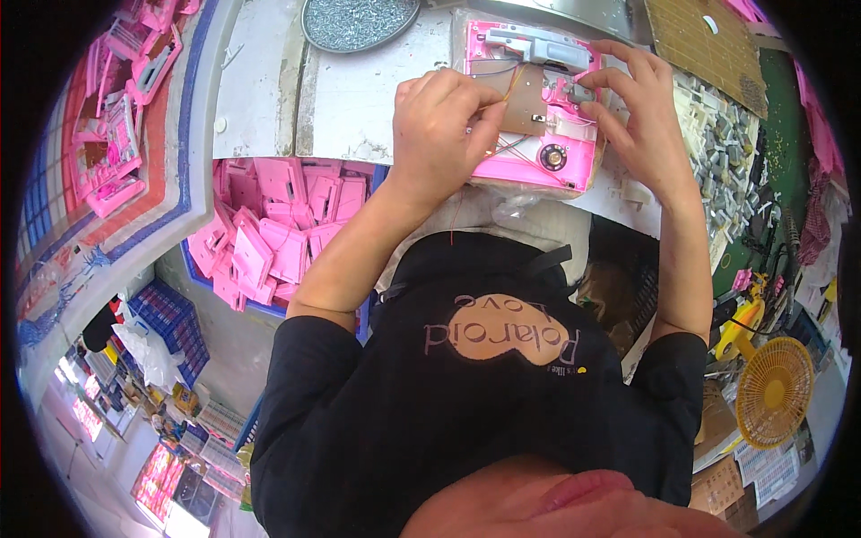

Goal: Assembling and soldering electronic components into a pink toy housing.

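Note:
A pink plastic casing [578,170] lies open-side up on the bench in front of me, with a brown board [525,117], a long grey part [543,49] and a round black-rimmed piece [553,158] inside. My left hand [439,130] is closed over the casing's left side, thumb and forefinger pinching thin orange-yellow wires [513,85]. At the casing's right side, my right hand [641,112] has its thumb and forefinger bent around a small grey part [581,93]. Its other fingers reach over the right edge toward the long grey part.
A bowl of small metal screws [359,25] stands at the back left. Below the bench's left part, a blue crate holds many pink casings [269,247]. Grey and white small parts [722,161] lie heaped at right, beside a brown sheet [708,49]. A yellow fan [774,392] stands lower right.

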### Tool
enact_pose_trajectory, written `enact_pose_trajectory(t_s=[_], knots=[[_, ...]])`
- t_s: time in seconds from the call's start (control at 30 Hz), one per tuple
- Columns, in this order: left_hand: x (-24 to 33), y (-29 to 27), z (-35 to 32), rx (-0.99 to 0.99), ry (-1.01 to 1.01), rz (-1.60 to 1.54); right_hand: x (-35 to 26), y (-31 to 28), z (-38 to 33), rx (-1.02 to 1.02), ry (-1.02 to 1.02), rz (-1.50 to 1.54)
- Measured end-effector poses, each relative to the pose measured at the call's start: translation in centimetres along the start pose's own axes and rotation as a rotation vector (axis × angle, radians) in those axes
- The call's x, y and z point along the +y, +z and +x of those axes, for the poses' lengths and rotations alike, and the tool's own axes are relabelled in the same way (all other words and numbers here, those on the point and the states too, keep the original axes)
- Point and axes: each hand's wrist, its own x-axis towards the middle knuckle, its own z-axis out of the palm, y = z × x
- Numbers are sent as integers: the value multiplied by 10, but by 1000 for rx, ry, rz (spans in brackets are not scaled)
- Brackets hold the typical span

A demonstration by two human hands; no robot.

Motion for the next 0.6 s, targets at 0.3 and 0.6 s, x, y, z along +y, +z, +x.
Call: enact_pose_trajectory(t_s=[0.3, 0.6], knots=[[-6, 2, 20, 9, 20, 82, -5, -3, 3, -9, -42, -93], [3, -5, 23, -133, 102, 28, 1, -7, 4, -17, -115, -51]])
